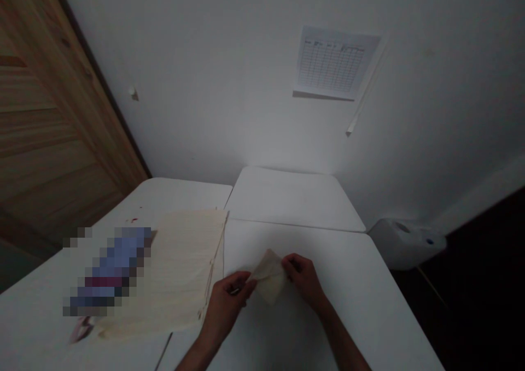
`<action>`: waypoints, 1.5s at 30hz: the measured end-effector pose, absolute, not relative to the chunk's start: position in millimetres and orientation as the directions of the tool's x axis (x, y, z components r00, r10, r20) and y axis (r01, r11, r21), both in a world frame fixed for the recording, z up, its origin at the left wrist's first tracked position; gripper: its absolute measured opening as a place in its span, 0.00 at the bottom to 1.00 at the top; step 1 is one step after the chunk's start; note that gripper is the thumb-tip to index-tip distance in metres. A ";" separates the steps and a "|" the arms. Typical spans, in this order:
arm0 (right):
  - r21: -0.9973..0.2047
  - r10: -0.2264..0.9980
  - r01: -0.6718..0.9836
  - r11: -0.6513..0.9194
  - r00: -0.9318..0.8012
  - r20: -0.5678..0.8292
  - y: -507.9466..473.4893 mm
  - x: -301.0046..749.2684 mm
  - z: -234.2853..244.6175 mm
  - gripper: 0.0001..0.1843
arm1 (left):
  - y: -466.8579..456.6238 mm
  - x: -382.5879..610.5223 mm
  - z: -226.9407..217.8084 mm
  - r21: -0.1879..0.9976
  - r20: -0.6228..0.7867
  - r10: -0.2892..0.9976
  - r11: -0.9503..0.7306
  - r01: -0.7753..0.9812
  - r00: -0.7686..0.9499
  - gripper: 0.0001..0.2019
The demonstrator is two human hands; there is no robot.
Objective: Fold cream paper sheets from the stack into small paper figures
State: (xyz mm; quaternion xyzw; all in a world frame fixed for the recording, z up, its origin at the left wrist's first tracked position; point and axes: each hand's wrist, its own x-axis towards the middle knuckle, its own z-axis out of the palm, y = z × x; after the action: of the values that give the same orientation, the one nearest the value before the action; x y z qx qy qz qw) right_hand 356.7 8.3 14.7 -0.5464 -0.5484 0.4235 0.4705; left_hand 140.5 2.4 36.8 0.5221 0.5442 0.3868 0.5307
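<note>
While a folded pale cloth [269, 277] is pinched at opposite edges, it is kept between the half-closed left hand [225, 308] and right hand [301, 279], over a white table [348, 305].

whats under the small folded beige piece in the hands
The white tabletop shows around the small folded beige piece, held by the left hand and right hand; the patch directly beneath it is covered.

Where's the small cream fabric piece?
In the head view, the small cream fabric piece is held between the left hand and right hand, right of the larger cream sheet on the white table.
</note>
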 end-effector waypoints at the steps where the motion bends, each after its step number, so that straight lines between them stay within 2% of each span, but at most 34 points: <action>1: -0.980 0.998 0.195 0.040 0.037 0.048 7.4 356.9 15.8 0.22 | 1.8 140.7 38.2 0.975 -0.168 0.981 0.151 0.162 0.096 0.22; 7: -0.980 0.997 0.188 0.071 -0.037 0.065 4.5 353.9 38.6 0.21 | -2.3 143.1 52.2 0.975 -0.090 0.980 0.051 0.217 0.176 0.15; 13: -0.969 0.997 0.234 0.076 -0.043 0.068 8.3 352.2 51.2 0.22 | -4.0 146.0 54.0 0.969 -0.087 0.974 0.034 0.246 0.210 0.13; 26: -0.995 0.998 0.094 0.040 0.051 0.045 2.5 345.0 44.3 0.21 | -10.5 153.8 63.0 0.978 -0.106 0.990 0.087 0.190 0.094 0.21; 34: -0.995 0.997 0.092 0.033 0.063 0.039 3.1 343.9 43.7 0.22 | -11.6 153.5 61.7 0.980 -0.116 0.991 0.103 0.171 0.071 0.20; 39: -0.991 0.999 0.124 0.049 0.001 0.049 4.8 344.6 48.0 0.22 | -12.9 153.4 66.9 0.980 -0.099 0.992 0.083 0.178 0.084 0.18; 45: -0.998 1.000 0.065 0.015 -0.021 0.014 8.8 343.1 40.2 0.20 | -5.5 153.2 57.0 0.986 -0.082 0.993 0.068 0.156 0.090 0.15</action>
State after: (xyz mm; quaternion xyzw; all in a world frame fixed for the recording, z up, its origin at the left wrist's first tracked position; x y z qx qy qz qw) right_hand 343.1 8.8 40.2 -0.5074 -0.5248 0.4849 0.4817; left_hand 153.2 -5.5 57.0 0.5409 0.5306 0.4167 0.5022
